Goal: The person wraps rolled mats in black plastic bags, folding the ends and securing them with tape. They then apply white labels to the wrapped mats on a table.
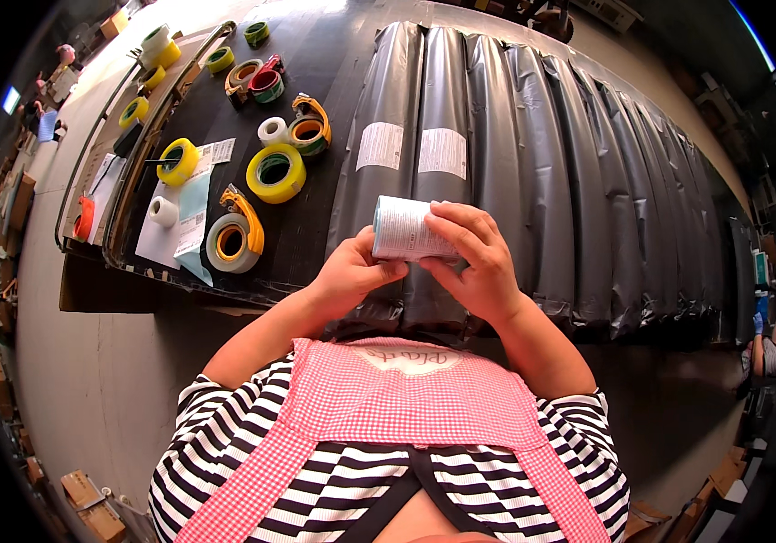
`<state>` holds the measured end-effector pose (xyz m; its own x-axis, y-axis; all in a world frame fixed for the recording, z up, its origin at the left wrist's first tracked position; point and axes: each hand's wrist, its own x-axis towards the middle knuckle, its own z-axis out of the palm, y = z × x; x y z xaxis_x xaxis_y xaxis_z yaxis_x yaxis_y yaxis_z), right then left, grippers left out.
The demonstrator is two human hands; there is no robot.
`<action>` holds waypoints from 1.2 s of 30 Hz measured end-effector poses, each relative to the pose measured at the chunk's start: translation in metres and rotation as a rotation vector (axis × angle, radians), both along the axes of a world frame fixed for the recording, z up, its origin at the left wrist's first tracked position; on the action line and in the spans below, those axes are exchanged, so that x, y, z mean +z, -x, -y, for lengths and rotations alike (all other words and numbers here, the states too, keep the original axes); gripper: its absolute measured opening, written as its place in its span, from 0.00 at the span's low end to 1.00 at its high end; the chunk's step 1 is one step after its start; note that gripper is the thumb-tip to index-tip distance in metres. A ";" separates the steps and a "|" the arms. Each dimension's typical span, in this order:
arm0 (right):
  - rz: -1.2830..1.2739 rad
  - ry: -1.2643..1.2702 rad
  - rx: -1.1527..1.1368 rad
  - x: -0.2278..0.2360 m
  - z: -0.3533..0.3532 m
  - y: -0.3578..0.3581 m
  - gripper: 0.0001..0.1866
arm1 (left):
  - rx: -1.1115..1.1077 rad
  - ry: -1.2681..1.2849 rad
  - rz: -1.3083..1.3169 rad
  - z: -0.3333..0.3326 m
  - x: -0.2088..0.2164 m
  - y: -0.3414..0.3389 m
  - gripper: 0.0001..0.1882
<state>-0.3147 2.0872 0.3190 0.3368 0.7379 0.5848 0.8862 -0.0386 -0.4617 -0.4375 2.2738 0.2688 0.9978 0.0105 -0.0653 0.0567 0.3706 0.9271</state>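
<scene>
One white label roll (406,229), dial centre: left hand (354,274) curled round eight-o'clock side, right hand (479,258) gripping two-o'clock side, seemingly for steadiness. Black-wrapped packages (492,181), twelve to three o'clock, laid side by side, two labels (380,147) face-up, presumably for reading. Tape rolls (261,185), ten o'clock, apparently set within reach.

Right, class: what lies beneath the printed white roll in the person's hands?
Black-wrapped bundles lie beneath the white roll. The left hand and right hand hold it; whatever is directly behind roll and hands is covered, as are the bundles' insides.
</scene>
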 end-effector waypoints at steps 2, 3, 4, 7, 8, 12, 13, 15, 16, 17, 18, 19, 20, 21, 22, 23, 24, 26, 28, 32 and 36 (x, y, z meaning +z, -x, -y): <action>-0.050 -0.012 -0.045 -0.002 0.004 0.005 0.29 | 0.028 -0.086 -0.014 0.002 -0.003 0.000 0.18; -0.027 -0.010 -0.064 -0.004 0.007 0.008 0.28 | 0.021 -0.094 -0.010 0.003 -0.007 0.001 0.17; 0.002 -0.009 -0.083 -0.005 0.010 0.008 0.28 | 0.016 -0.102 0.000 0.004 -0.007 -0.001 0.17; 0.266 0.073 -0.180 -0.007 0.012 0.017 0.25 | 0.020 0.023 -0.045 0.010 0.001 -0.001 0.17; 0.282 0.100 -0.207 -0.007 0.014 0.021 0.24 | 0.031 0.038 -0.069 0.012 0.002 -0.001 0.16; 0.269 0.113 -0.260 -0.011 0.018 0.026 0.17 | 0.084 -0.001 -0.133 0.023 0.001 -0.001 0.13; 0.223 0.091 -0.245 -0.014 0.020 0.022 0.16 | 0.100 -0.034 -0.139 0.025 -0.001 -0.003 0.13; 0.104 0.036 -0.191 -0.014 0.024 0.013 0.10 | 0.106 -0.219 -0.112 0.028 -0.005 -0.002 0.11; -0.214 0.115 -0.166 -0.012 0.031 0.004 0.10 | 0.106 -0.312 -0.097 0.028 -0.006 -0.001 0.10; -0.533 0.184 -0.133 -0.010 0.038 -0.008 0.09 | 0.063 -0.375 -0.127 0.025 -0.006 0.000 0.09; -0.852 0.254 -0.093 -0.006 0.045 -0.023 0.09 | 0.041 -0.385 -0.120 0.025 -0.005 0.002 0.09; -1.111 0.346 -0.068 0.015 0.045 -0.046 0.11 | 0.032 -0.400 -0.123 0.024 -0.008 0.006 0.09; -1.179 0.239 -0.052 0.021 0.052 -0.070 0.12 | 0.008 -0.410 -0.121 0.024 -0.009 0.010 0.09; -1.294 0.172 -0.050 0.027 0.058 -0.099 0.12 | 0.000 -0.333 -0.122 0.023 -0.022 0.013 0.09; -1.375 0.078 -0.050 0.028 0.066 -0.126 0.12 | 0.024 -0.258 -0.156 0.024 -0.023 0.016 0.09; -1.394 -0.084 -0.091 0.033 0.069 -0.146 0.12 | 0.052 -0.181 -0.189 0.028 -0.025 0.019 0.09; -1.365 -0.259 -0.060 0.030 0.072 -0.163 0.12 | 0.081 -0.102 -0.222 0.031 -0.028 0.022 0.09; -0.949 -0.376 -0.148 0.009 0.071 -0.189 0.11 | 0.155 -0.006 -0.266 0.038 -0.034 0.028 0.12; -0.365 -0.195 -0.196 -0.023 0.070 -0.194 0.13 | 0.230 0.079 -0.263 0.044 -0.041 0.032 0.13; -0.049 -0.015 -0.203 -0.082 0.067 -0.203 0.16 | 0.371 0.149 -0.198 0.053 -0.045 0.035 0.12; -0.063 0.125 -0.150 -0.105 0.072 -0.208 0.17 | 0.396 0.187 -0.147 0.053 -0.051 0.037 0.15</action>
